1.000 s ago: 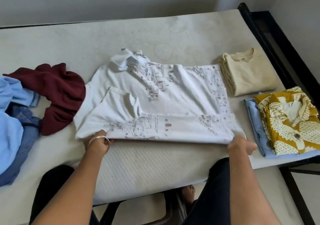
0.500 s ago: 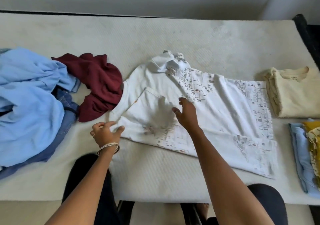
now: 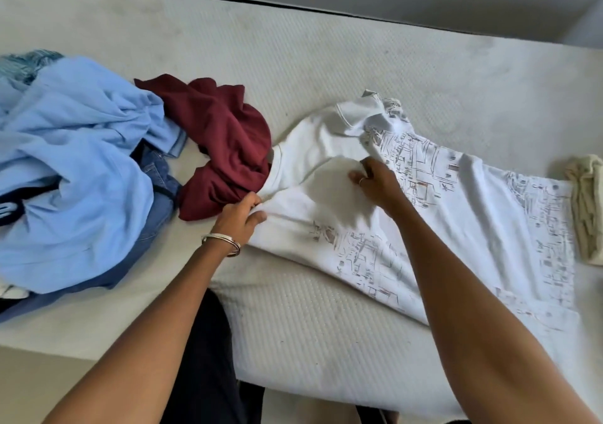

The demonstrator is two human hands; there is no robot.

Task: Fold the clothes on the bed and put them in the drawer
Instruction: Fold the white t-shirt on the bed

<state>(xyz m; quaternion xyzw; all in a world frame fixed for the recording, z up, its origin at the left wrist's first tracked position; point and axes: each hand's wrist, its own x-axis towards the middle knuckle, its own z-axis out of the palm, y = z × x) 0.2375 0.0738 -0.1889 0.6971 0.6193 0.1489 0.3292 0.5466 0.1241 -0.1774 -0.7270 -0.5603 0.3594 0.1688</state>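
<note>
I see the white printed shirt [image 3: 456, 214] lying mid-mattress [image 3: 310, 325], hem toward the near edge. My left hand [image 3: 239, 216] pinches its sleeve edge beside the maroon garment [image 3: 222, 142]; my right hand [image 3: 378, 180] grips a fold. Bare mattress lies beyond.

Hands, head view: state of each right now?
Left hand: pinching the near-left edge of the white printed shirt.
Right hand: on the shirt's folded sleeve, fingers curled into the fabric; looks like a grip.
</note>
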